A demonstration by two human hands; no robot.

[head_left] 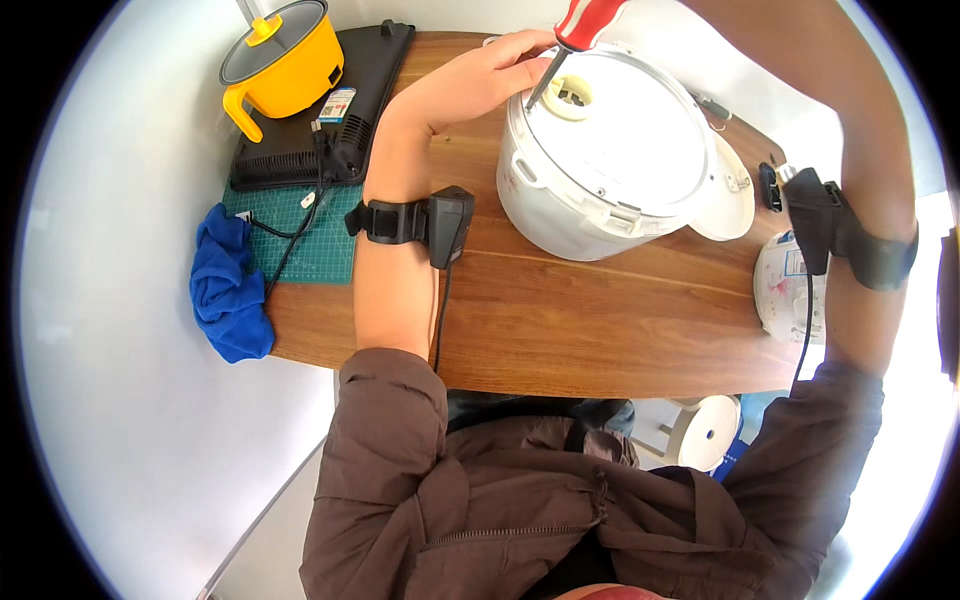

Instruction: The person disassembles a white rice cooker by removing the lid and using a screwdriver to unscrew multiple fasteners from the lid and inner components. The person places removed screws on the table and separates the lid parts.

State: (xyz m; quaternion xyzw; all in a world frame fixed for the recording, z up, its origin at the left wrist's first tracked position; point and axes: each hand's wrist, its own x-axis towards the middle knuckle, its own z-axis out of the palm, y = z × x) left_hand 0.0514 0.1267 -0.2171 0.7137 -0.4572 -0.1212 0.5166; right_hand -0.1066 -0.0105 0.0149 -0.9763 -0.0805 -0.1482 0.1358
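A white, round rice-cooker-like appliance (640, 140) stands on the table with a flat plate on top and a cream ring (571, 98) in it. On the plate's far left edge rests the tip of a screwdriver (590, 22) with a red and white handle, tilted to the right. My left hand (490, 75) lies at that edge, fingers stretched out and fingertips beside the screwdriver's shaft. Some of its fingertips are hidden. My right arm reaches up past the top of the view, so my right hand and the handle's end are out of sight.
A yellow pot (290, 70) with a lid sits on a black flat device (270, 155) at the left. Nearby are a green mat (330, 245) and a blue cloth (230, 290). A white disc (735, 195) and a floral white container (785, 290) are at the right.
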